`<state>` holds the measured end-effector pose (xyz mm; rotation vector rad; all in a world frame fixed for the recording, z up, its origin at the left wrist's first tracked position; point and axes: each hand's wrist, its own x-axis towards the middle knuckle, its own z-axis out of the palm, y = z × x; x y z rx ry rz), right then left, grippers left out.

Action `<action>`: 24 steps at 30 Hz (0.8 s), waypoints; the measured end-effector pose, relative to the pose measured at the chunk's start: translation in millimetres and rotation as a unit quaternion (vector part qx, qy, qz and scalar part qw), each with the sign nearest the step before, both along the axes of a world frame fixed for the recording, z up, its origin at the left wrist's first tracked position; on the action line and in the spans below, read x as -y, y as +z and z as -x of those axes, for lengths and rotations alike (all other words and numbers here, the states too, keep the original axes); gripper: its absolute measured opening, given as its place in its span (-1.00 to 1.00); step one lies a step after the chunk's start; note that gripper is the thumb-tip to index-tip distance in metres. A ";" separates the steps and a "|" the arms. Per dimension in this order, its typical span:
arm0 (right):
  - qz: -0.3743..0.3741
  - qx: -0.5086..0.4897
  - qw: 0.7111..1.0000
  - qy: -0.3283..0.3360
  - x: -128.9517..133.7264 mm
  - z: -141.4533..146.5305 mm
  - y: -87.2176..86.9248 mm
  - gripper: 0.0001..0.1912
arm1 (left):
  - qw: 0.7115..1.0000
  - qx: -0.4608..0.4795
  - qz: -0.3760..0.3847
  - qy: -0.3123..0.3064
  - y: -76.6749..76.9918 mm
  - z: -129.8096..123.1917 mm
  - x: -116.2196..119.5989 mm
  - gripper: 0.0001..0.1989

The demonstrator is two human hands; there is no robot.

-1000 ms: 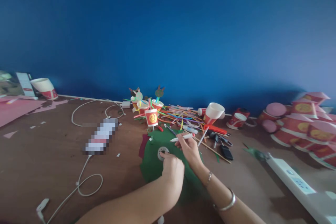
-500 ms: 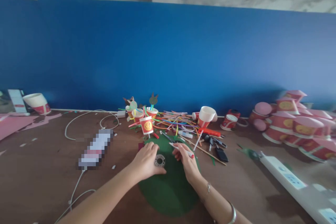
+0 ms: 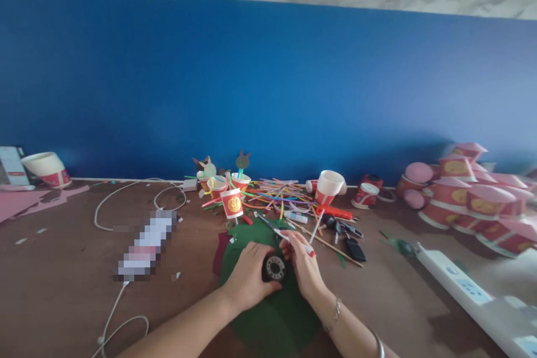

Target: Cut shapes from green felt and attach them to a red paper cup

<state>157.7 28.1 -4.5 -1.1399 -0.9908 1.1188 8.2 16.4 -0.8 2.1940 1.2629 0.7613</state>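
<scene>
Bigger black ring [image 3: 274, 267] now on green felt [image 3: 268, 319]

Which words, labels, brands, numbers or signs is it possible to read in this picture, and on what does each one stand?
Nothing can be read clearly.
Gold round emblem on the red paper cup: too small to read.
Gold emblems on the stacked paper cups: too blurred to read.
Printed card at the far left: too small to read.
White marker: any print is too small to read.
Pixelated object: blurred out.
</scene>
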 end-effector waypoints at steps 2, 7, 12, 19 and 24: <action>0.002 -0.001 1.000 0.005 0.0 -0.3 -0.5 -0.69 | 1.000 0.015 -0.002 -0.006 -1.7 2.5 0.0 -0.35; -0.002 0.060 0.998 0.023 1.7 -1.1 1.2 -0.69 | 0.994 -0.031 -0.102 -0.016 9.9 5.0 11.5 -0.46; -0.105 0.294 0.937 0.157 8.1 -8.9 16.8 -0.75 | 0.905 -0.179 -0.301 -0.243 6.2 -8.1 41.3 -0.76; -0.128 0.482 0.828 0.254 16.4 -20.4 27.8 -0.44 | 0.977 -0.078 -0.155 -0.122 21.2 20.6 24.5 -0.85; -0.115 0.473 0.836 0.251 22.3 -10.1 32.2 -0.49 | 0.984 0.123 0.115 0.052 20.3 66.2 -30.9 -0.92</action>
